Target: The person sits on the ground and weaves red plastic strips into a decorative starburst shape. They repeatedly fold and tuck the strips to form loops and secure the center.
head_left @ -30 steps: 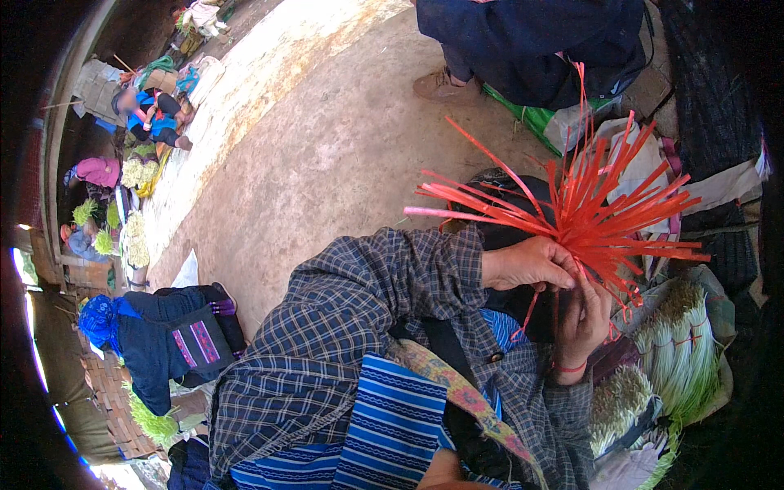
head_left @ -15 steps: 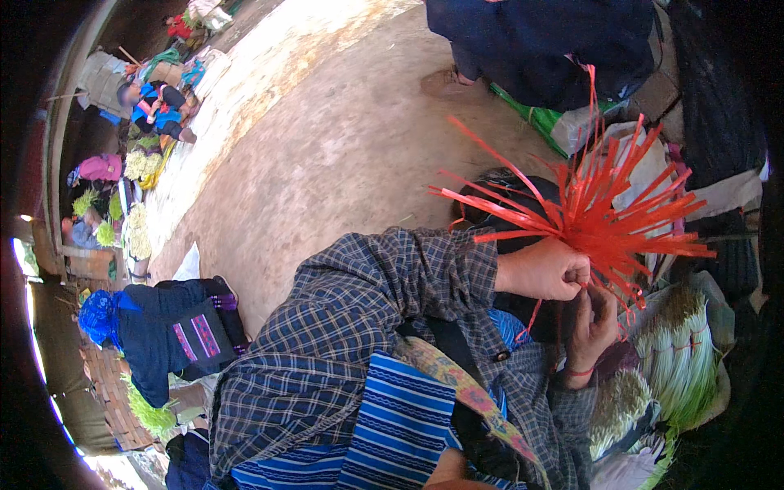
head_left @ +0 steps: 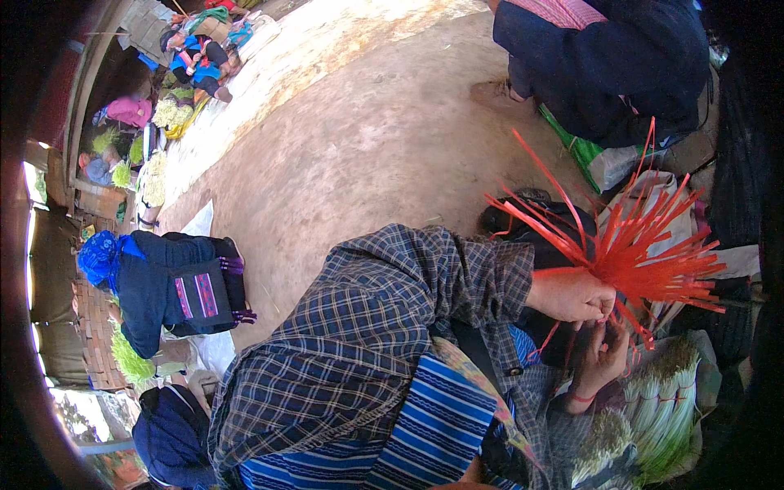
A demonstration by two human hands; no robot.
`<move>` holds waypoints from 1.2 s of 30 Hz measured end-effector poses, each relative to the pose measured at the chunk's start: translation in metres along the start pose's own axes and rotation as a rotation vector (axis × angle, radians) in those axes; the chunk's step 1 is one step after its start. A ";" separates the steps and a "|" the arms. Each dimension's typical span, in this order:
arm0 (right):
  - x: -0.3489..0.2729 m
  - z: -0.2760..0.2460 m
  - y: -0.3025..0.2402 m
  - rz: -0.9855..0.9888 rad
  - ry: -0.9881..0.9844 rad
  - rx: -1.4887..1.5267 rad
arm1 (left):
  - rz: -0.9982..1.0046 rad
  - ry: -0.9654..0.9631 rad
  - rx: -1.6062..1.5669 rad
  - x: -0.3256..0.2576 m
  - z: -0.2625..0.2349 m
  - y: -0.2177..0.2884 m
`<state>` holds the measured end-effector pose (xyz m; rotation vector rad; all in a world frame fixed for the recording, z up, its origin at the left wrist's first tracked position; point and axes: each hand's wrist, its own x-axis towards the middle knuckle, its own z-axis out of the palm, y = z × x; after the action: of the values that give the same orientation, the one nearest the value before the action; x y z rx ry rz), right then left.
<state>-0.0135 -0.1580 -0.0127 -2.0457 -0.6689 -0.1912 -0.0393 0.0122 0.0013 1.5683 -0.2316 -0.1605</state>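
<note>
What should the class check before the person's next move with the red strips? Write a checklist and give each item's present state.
1. Left hand is closed round the base of the red strips: ok.
2. Strips are gathered tidily: not ok, they fan out wide above the hand.
3. Right hand is close under the left, by the strips' lower ends: ok.
4. Right hand's fingers have hold of a single strip: cannot tell, the spot is too crowded to see.
5. Green bundles lie just beside the right hand: ok.
</note>
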 end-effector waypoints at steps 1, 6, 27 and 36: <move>0.000 0.000 0.000 0.001 0.005 -0.005 | -0.014 -0.011 -0.029 0.001 0.000 -0.002; 0.000 0.001 0.000 0.036 0.002 0.024 | -0.164 -0.018 -0.221 0.004 -0.001 -0.010; 0.001 -0.007 -0.004 -0.062 -0.138 -0.074 | 0.167 0.159 0.360 -0.001 0.002 -0.016; 0.017 -0.005 -0.004 -0.096 -0.002 -0.150 | 0.155 0.264 0.269 0.000 0.005 -0.009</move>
<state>-0.0007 -0.1541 -0.0002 -2.1579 -0.7746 -0.3032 -0.0397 0.0077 -0.0081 1.8100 -0.1711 0.2066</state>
